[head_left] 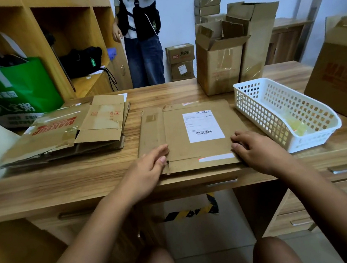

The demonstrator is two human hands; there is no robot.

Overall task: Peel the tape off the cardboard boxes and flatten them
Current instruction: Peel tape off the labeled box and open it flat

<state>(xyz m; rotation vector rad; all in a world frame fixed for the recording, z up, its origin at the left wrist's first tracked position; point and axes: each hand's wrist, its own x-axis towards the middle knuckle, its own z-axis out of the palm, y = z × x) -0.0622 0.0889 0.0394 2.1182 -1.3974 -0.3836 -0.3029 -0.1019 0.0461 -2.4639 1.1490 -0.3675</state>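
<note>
A light wooden table (66, 182) carries everything. Two tall open brown cardboard boxes (219, 65) stand at its far edge. A pile of flattened brown cardboard boxes (64, 133) lies toward the left edge. The flattened brown cardboard box with a white shipping label (174, 131) lies at the middle of the near edge, just beside a white lattice plastic basket (259, 110) on its right. The left hand (149, 171) rests straight-fingered on its near left part. The right hand (257, 152) presses its near right corner, fingers loosely bent.

Wooden desk (66, 182): flattened boxes (175, 135), white basket (256, 109)
</note>
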